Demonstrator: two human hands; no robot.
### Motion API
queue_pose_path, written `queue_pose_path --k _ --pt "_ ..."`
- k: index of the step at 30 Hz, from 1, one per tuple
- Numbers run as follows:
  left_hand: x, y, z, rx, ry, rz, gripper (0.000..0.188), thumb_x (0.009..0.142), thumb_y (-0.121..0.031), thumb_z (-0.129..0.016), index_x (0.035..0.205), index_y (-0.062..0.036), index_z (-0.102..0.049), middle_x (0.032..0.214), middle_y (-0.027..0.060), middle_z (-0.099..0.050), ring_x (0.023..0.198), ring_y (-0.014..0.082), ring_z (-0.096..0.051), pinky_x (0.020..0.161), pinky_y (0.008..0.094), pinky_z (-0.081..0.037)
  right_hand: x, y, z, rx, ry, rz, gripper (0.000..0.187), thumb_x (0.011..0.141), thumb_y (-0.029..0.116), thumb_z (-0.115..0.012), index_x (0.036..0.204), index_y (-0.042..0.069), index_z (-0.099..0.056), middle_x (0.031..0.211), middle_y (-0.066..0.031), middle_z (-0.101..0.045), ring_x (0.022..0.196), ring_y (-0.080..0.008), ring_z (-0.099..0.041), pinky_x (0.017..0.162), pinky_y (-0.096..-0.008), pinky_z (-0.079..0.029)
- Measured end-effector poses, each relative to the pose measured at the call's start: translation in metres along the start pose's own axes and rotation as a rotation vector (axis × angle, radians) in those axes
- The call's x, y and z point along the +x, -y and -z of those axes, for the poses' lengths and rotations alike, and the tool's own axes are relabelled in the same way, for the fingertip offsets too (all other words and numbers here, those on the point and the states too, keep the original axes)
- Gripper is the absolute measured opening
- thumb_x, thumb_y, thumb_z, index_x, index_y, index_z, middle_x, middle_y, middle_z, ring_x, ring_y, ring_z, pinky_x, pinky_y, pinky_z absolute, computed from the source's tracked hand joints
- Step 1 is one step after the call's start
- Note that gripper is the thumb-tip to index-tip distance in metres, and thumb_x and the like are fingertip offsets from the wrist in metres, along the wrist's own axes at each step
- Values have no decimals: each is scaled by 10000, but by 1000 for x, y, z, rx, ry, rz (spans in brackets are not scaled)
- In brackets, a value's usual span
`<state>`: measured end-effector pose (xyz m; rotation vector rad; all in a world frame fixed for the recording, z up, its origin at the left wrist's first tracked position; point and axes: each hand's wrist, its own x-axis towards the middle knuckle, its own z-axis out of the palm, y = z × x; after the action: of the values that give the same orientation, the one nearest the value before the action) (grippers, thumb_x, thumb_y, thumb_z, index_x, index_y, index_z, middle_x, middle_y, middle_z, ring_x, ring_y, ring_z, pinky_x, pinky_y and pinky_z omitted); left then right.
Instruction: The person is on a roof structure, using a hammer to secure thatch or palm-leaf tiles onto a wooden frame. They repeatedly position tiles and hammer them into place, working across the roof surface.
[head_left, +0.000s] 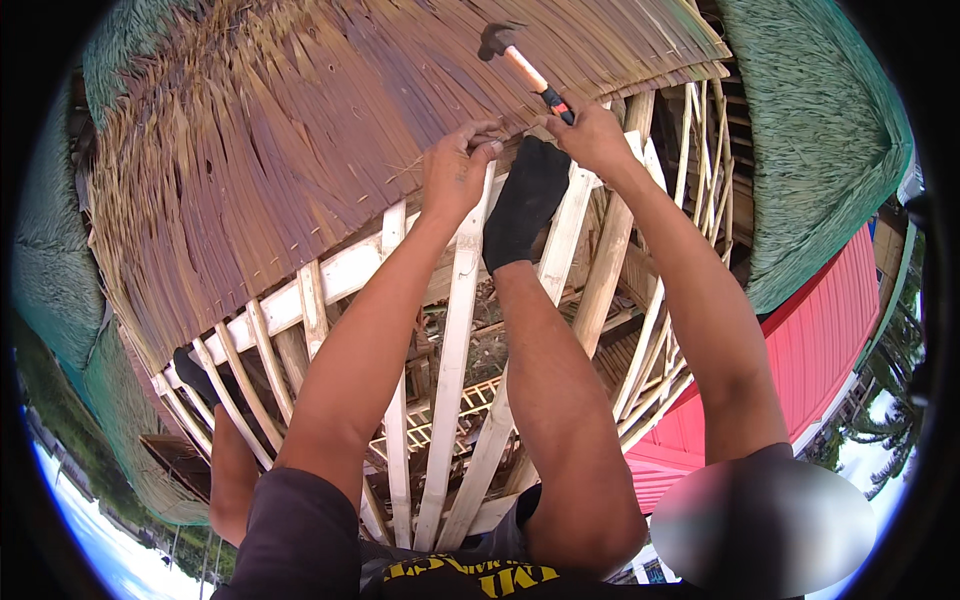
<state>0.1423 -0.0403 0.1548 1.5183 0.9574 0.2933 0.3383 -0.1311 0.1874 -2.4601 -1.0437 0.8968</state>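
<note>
My right hand (597, 143) grips a claw hammer (524, 68) low on its handle, which has an orange-white shaft and a black and red grip. The dark hammer head lies over the brown palm-leaf thatch (290, 120). At the lower edge of this thatch, my left hand (458, 170) pinches with thumb and fingertips; what sits between them is too small to make out. A white wooden rafter (463, 270) runs down from beside the left hand. Between my hands, my foot in a black sock (527, 195) rests against the frame.
Several pale rafters and thin poles (655, 340) leave open gaps, with a bamboo lattice (445, 415) lower down. My other foot in a black sock (200, 375) is at the left. Green-edged thatch (820, 130) and a red metal roof (800, 350) lie to the right. A blurred oval covers the lower right.
</note>
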Motion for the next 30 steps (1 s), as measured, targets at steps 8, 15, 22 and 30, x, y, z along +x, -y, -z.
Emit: queue_pose_path --k 8,15,22,30 --pt "79 35 -65 -27 121 62 201 955 -134 -636 1068 21 -698 919 123 -769 839 166 -729 779 322 -556 107 -119 -28 407 -444 -586 280 849 189 -828 991 22 -653 795 -79 -690 662 -177 -636 566 -367 -498" --pt "106 10 -92 312 244 -122 270 905 -225 -711 1074 -14 -715 950 105 -740 857 198 -678 786 343 -528 64 -156 -24 466 -321 -448 390 811 209 -800 1157 89 -668 990 -115 -734 890 -291 -693 833 -403 -543" --pt "115 2 -150 639 432 -94 278 878 -290 -748 1066 -85 -745 940 150 -748 890 304 -707 810 405 -534 50 -170 -26 196 -294 -448 293 858 229 -784 1030 47 -630 819 -79 -685 712 -180 -645 672 -357 -508" --pt "99 12 -159 532 335 -25 297 913 -321 -723 1091 -83 -738 991 167 -745 968 345 -703 829 454 -524 -65 -104 42 66 -214 -268 300 1069 260 -500 1214 -3 -505 798 -250 -673 760 -436 -677 678 -505 -499"
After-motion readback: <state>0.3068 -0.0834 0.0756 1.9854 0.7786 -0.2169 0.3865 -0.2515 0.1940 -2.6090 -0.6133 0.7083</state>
